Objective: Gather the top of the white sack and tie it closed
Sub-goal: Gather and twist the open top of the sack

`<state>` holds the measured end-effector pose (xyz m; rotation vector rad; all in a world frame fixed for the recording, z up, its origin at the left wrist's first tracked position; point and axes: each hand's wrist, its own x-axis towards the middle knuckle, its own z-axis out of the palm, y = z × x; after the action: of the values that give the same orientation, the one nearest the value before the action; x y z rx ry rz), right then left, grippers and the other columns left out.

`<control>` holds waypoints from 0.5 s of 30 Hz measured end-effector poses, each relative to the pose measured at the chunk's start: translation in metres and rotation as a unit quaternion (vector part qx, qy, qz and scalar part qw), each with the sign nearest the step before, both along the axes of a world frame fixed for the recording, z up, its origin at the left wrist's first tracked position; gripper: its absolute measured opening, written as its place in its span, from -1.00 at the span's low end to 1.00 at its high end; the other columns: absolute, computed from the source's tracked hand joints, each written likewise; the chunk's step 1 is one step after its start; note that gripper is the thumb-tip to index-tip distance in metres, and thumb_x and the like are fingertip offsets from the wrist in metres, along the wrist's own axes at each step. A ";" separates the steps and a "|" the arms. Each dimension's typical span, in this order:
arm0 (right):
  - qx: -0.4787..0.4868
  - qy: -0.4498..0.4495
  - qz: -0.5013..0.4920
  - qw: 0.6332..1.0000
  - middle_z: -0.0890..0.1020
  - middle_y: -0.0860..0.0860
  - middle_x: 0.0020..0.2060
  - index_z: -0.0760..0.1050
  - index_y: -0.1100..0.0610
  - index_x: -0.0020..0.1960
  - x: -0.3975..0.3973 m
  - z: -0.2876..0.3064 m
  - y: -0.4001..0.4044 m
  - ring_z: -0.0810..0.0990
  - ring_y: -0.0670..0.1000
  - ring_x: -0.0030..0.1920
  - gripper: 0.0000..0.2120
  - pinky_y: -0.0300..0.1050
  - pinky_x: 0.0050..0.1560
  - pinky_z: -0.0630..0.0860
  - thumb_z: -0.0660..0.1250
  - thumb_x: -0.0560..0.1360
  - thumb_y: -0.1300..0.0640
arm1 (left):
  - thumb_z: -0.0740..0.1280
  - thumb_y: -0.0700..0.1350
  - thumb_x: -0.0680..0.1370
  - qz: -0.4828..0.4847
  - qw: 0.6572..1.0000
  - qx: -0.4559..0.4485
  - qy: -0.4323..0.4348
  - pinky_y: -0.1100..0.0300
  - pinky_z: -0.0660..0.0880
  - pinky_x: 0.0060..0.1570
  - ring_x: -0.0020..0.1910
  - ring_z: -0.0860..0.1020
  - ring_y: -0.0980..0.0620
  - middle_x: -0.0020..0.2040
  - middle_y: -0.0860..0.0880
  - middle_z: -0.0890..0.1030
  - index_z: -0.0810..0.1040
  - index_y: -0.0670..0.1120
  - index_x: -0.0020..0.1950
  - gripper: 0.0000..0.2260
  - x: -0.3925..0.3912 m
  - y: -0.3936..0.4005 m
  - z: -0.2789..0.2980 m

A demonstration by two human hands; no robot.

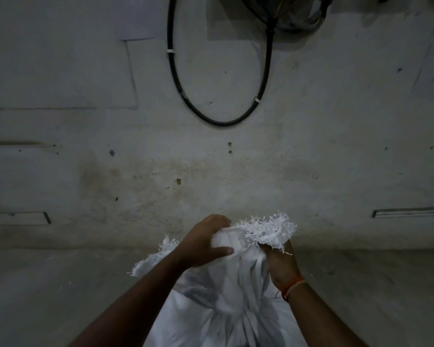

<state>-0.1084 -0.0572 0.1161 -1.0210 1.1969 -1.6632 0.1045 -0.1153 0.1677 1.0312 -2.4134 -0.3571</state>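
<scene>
The white sack (226, 311) stands at the bottom centre, its woven cloth pulled up into a twisted neck. My left hand (206, 242) grips the bunched top from the left, thumb across the front. My right hand (282, 266) holds the neck from the right, fingers hidden behind the cloth; an orange thread is on that wrist. The frayed top edge (268, 231) sticks out above my right hand, and another frayed flap (158, 256) hangs out to the left under my left forearm.
A stained grey wall (211, 159) rises right behind the sack. A black cable loop (218, 121) is clipped to the wall above. The concrete floor (60, 296) spreads on both sides of the sack.
</scene>
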 end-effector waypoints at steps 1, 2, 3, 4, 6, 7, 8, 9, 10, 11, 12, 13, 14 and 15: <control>-0.011 -0.004 -0.004 1.000 0.69 0.10 -0.05 0.56 0.30 0.12 -0.004 -0.003 0.000 0.68 0.10 0.07 -0.28 -0.15 0.00 0.63 0.62 0.15 -0.14 | 0.51 0.14 0.46 0.009 1.000 0.003 -0.015 0.25 0.39 0.34 0.37 0.45 0.05 0.42 -0.02 0.48 0.50 -0.06 0.39 -0.43 0.007 0.000 -0.003; -0.026 -0.003 -0.009 1.000 0.70 0.11 -0.02 0.56 0.32 0.14 -0.006 -0.002 0.000 0.70 0.00 0.03 -0.29 -0.12 0.07 0.63 0.61 0.17 -0.12 | 0.50 0.15 0.46 0.010 1.000 0.007 -0.026 0.30 0.38 0.31 0.37 0.46 0.04 0.43 -0.02 0.47 0.51 -0.07 0.37 -0.44 0.012 0.001 -0.007; -0.025 0.005 -0.009 1.000 0.70 0.10 0.02 0.56 0.32 0.16 -0.006 -0.001 0.002 0.70 -0.10 0.00 -0.44 -0.10 0.12 0.62 0.57 0.31 -0.01 | 0.50 0.16 0.46 0.004 0.999 0.017 -0.040 0.39 0.35 0.25 0.35 0.47 0.07 0.45 0.00 0.45 0.54 -0.06 0.32 -0.48 0.016 0.003 -0.009; -0.023 0.006 -0.010 1.000 0.69 0.07 0.03 0.56 0.30 0.17 -0.005 -0.001 0.003 0.70 -0.17 -0.02 -0.64 -0.14 0.09 0.61 0.49 0.44 0.17 | 0.48 0.18 0.46 -0.006 0.998 0.028 -0.058 0.46 0.33 0.16 0.29 0.49 0.12 0.47 0.03 0.42 0.58 -0.05 0.23 -0.55 0.018 0.006 -0.010; -0.017 -0.007 -0.022 1.000 0.69 -0.03 0.01 0.58 0.24 0.14 -0.004 -0.002 0.004 0.70 -0.21 -0.02 -0.78 -0.31 -0.04 0.59 0.36 0.51 0.38 | 0.47 0.18 0.48 -0.022 0.994 0.035 -0.103 0.43 0.33 0.04 0.19 0.50 0.17 0.52 0.07 0.33 0.60 -0.04 -0.02 -0.69 0.018 0.014 -0.010; -0.016 -0.014 -0.016 1.000 0.71 -0.06 0.00 0.59 0.21 0.13 -0.004 -0.006 0.003 0.69 -0.18 0.03 -0.77 -0.36 -0.07 0.58 0.35 0.52 0.40 | 0.46 0.17 0.49 -0.029 0.993 0.036 -0.113 0.42 0.30 0.03 0.21 0.51 0.14 0.54 0.06 0.30 0.56 -0.03 -0.12 -0.73 0.016 0.016 -0.011; -0.015 -0.018 -0.010 1.000 0.72 -0.07 0.01 0.60 0.19 0.13 -0.005 -0.010 0.002 0.69 -0.13 0.07 -0.77 -0.37 -0.07 0.59 0.35 0.52 0.38 | 0.46 0.16 0.50 -0.032 0.992 0.042 -0.112 0.42 0.28 0.03 0.25 0.52 0.09 0.55 0.04 0.28 0.54 -0.03 -0.17 -0.72 0.014 0.019 -0.012; -0.005 -0.028 -0.008 1.000 0.72 -0.05 0.03 0.60 0.20 0.14 -0.004 -0.010 0.002 0.69 -0.08 0.09 -0.77 -0.35 -0.07 0.60 0.35 0.52 0.36 | 0.47 0.16 0.50 -0.029 0.992 0.054 -0.113 0.43 0.26 0.03 0.28 0.53 0.05 0.56 0.03 0.26 0.54 -0.04 -0.19 -0.71 0.012 0.021 -0.014; 0.000 -0.029 -0.003 1.000 0.72 -0.01 0.04 0.60 0.22 0.16 -0.005 -0.012 0.002 0.69 -0.06 0.08 -0.78 -0.33 -0.09 0.61 0.35 0.52 0.35 | 0.46 0.17 0.49 -0.026 0.992 0.060 -0.112 0.43 0.26 0.04 0.30 0.52 0.03 0.58 0.03 0.22 0.55 -0.06 -0.19 -0.68 0.009 0.021 -0.015; 0.006 -0.034 -0.003 0.999 0.73 0.00 0.02 0.60 0.23 0.15 -0.005 -0.011 0.003 0.70 -0.08 0.04 -0.79 -0.33 -0.12 0.61 0.35 0.52 0.34 | 0.46 0.19 0.49 -0.022 0.991 0.061 -0.115 0.41 0.26 0.05 0.32 0.51 0.03 0.61 0.02 0.18 0.56 -0.09 -0.17 -0.65 0.007 0.022 -0.016; 0.004 -0.034 -0.006 0.999 0.74 0.00 0.00 0.61 0.22 0.12 -0.006 -0.011 0.003 0.71 -0.09 0.02 -0.80 -0.33 -0.13 0.61 0.36 0.51 0.34 | 0.45 0.22 0.49 -0.019 0.990 0.063 -0.124 0.40 0.26 0.05 0.32 0.50 0.03 0.62 0.02 0.17 0.58 -0.11 -0.13 -0.62 0.004 0.023 -0.017; 0.000 -0.039 -0.009 0.999 0.74 0.00 0.00 0.62 0.22 0.11 -0.007 -0.009 0.004 0.71 -0.07 0.03 -0.80 -0.30 -0.11 0.61 0.38 0.50 0.32 | 0.43 0.23 0.50 -0.017 0.988 0.070 -0.136 0.38 0.27 0.03 0.31 0.51 0.02 0.62 0.02 0.19 0.59 -0.13 -0.09 -0.60 0.001 0.024 -0.018; -0.003 -0.039 -0.009 0.999 0.74 0.03 0.03 0.62 0.23 0.13 -0.008 -0.010 0.003 0.70 -0.03 0.06 -0.78 -0.27 -0.07 0.61 0.40 0.49 0.29 | 0.42 0.22 0.52 -0.017 0.986 0.073 -0.149 0.36 0.28 0.01 0.31 0.50 0.00 0.60 0.00 0.24 0.60 -0.15 -0.04 -0.59 -0.002 0.025 -0.018; 0.001 -0.042 -0.007 0.999 0.72 0.07 0.07 0.61 0.25 0.16 -0.009 -0.010 0.003 0.69 0.02 0.11 -0.73 -0.25 -0.05 0.62 0.44 0.47 0.24 | 0.39 0.21 0.54 -0.014 0.984 0.073 -0.161 0.32 0.31 0.01 0.32 0.49 -0.02 0.56 -0.02 0.32 0.61 -0.18 0.01 -0.58 -0.004 0.026 -0.017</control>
<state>-0.1170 -0.0539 0.1060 -0.9346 1.1535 -1.6978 0.1010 -0.0890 0.1502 1.1995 -2.7234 -0.4093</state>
